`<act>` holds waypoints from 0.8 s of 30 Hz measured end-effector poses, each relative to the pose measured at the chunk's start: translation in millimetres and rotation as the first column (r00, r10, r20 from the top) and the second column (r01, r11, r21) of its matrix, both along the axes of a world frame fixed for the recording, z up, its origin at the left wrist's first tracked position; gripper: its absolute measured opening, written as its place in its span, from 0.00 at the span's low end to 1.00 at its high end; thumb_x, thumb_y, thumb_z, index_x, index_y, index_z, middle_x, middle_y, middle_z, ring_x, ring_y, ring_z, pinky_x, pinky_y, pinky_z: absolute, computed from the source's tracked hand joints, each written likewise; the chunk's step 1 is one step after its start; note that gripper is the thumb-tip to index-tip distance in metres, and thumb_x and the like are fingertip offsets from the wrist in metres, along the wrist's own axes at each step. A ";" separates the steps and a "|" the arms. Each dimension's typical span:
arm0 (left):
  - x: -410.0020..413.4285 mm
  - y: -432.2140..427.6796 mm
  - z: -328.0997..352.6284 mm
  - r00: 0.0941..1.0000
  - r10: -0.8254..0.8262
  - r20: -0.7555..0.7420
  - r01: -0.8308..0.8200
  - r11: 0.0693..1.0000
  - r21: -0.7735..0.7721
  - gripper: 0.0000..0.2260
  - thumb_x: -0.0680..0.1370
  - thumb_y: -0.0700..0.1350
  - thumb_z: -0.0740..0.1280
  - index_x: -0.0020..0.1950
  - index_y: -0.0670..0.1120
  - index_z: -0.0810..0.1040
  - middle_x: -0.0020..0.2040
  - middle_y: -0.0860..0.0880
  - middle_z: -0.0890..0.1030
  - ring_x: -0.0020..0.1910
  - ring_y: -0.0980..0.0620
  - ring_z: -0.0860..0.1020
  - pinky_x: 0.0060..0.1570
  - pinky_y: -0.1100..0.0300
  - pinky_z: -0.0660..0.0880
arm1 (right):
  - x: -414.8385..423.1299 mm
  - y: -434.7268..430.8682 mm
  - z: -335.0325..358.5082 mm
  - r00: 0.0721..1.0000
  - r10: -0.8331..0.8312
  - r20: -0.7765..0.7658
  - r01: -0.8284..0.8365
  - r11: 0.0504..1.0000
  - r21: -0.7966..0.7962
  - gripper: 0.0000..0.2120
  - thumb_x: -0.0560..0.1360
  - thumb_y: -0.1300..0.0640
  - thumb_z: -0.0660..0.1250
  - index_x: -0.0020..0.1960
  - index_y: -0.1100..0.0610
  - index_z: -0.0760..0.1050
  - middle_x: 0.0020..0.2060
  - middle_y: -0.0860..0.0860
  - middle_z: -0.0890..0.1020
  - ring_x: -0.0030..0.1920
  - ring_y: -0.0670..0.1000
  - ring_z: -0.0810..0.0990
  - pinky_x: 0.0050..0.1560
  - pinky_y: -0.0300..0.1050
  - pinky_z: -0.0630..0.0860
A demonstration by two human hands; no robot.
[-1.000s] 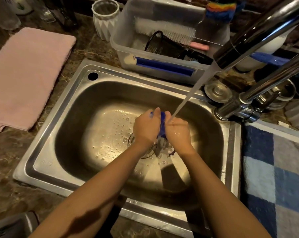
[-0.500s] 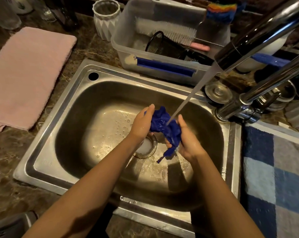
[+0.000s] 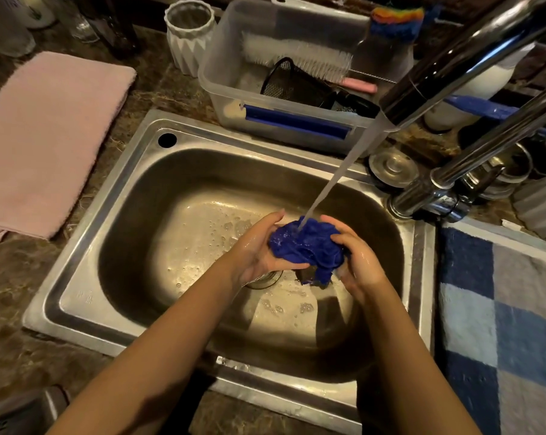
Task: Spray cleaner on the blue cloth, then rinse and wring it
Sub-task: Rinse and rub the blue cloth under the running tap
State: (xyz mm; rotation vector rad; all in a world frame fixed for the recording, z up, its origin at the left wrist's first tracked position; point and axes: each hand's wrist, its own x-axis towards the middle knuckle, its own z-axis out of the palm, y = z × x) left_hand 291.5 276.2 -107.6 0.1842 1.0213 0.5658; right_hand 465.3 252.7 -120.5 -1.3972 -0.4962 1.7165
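**A:** Head view: what stands around the sink?

**B:** A clear bin of brushes at 12 o'clock, a pink towel at 9, a checkered mat at 3. The faucet reaches in from 2, and its water stream lands on the cloth.

**A:** And the blue cloth?

**B:** It is bunched between both hands. The left hand cups it from 9, fingers curled beneath. The right hand grips it from 3. A tail hangs down.

**A:** Surface?

**B:** Wet steel, set in a dark marbled counter under dim light.
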 end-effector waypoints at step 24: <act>-9.3 0.8 -10.5 0.727 0.121 -0.676 0.359 0.772 0.524 0.09 0.81 0.44 0.59 0.55 0.44 0.77 0.48 0.48 0.79 0.47 0.51 0.77 0.48 0.57 0.75 | -9.2 7.1 31.2 0.855 0.346 0.386 -0.405 0.911 0.080 0.12 0.77 0.57 0.64 0.59 0.56 0.75 0.51 0.52 0.80 0.50 0.50 0.81 0.42 0.35 0.80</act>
